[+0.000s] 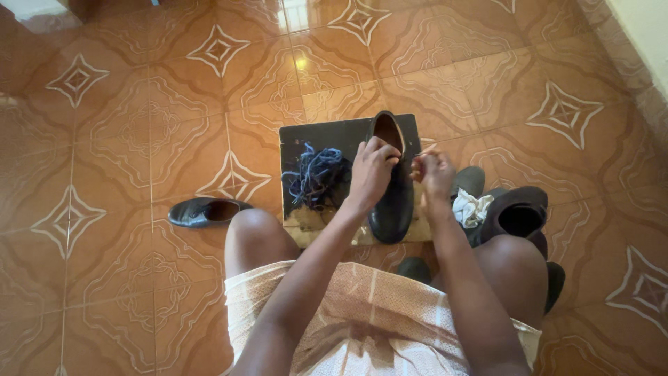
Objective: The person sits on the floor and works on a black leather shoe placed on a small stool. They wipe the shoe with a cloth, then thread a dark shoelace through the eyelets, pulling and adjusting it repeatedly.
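Black shoe (393,202) on dark board (306,139): left hand (372,170) fingers closed on its upper. Right hand (435,174) pinches a thin lace. Blue laces (313,174) alongside.

A home, by the look of it: a glossy orange tiled floor (139,139) with pale star patterns, a light wall (643,28) at the edge, and black leather shoes (203,212) scattered about a dark board (313,136) laid on the tiles.
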